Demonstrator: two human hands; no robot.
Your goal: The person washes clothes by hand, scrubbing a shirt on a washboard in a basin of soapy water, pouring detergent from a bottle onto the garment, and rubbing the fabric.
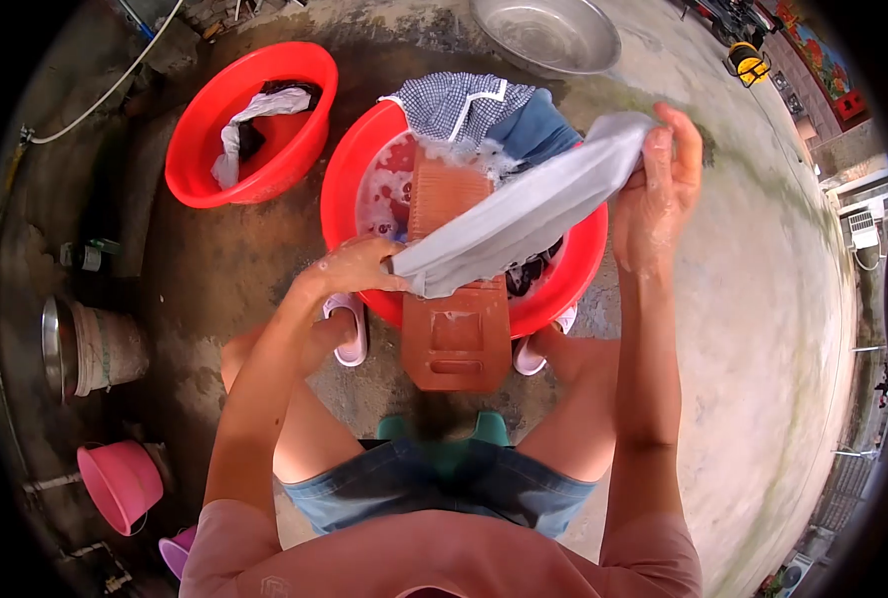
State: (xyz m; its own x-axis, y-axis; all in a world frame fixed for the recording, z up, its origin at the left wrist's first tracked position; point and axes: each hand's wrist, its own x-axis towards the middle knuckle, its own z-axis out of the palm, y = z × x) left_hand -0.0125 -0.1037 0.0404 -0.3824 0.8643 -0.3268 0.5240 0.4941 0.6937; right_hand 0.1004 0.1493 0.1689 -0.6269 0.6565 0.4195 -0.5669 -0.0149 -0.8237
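Note:
A wet white cloth is stretched on a slant above a red basin. My left hand pinches its lower left end, and my right hand grips its upper right end, fingers partly raised. Beneath the cloth, a brown washboard leans in the basin, its ridged upper part among suds. A checked garment and a blue garment hang over the basin's far rim. Dark fabric lies in the water at the right, partly hidden by the cloth.
A second red basin at the upper left holds white and dark clothes. At the top stands a metal basin. A bucket and a pink bucket are at the left. A hose hangs upper left. Concrete floor extends right.

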